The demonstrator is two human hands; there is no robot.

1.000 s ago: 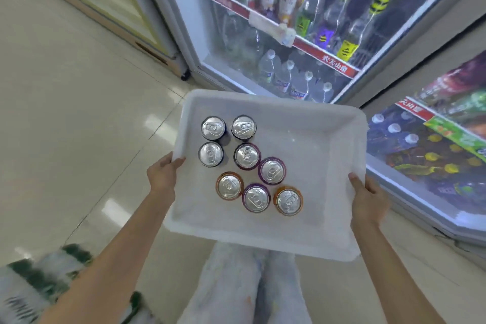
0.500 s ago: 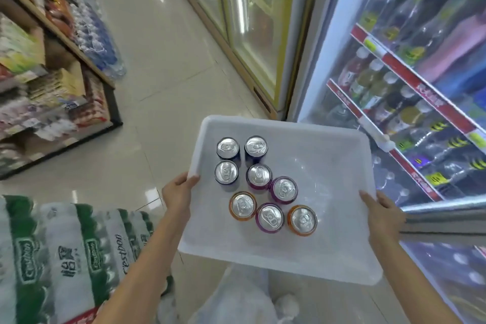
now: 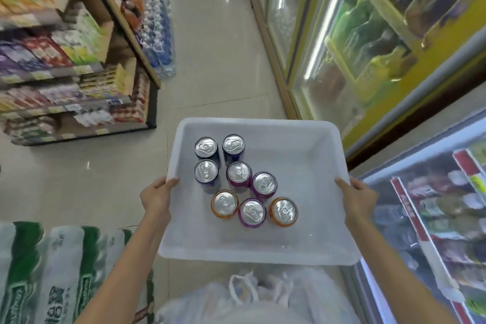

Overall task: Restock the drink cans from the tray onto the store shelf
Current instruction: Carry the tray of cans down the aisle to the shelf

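Note:
A white plastic tray (image 3: 315,155) is carried level in front of me at waist height. My left hand (image 3: 157,198) grips its left rim and my right hand (image 3: 359,198) grips its right rim. Several upright drink cans stand grouped in the tray's left half: dark blue cans (image 3: 206,147) at the back, purple cans (image 3: 263,183) in the middle, orange cans (image 3: 284,210) at the front. The tray's right half holds nothing.
Glass-door coolers (image 3: 355,42) full of bottles line the right side. A store shelf (image 3: 79,73) with packaged goods stands at the left, with bottled-water packs (image 3: 160,34) behind it. Green-and-white packs (image 3: 52,271) sit at lower left. The tiled aisle (image 3: 218,47) runs ahead.
The view has swung left and up from the cooler front to the aisle. The tray, cans and both hands keep the same grip and arrangement.

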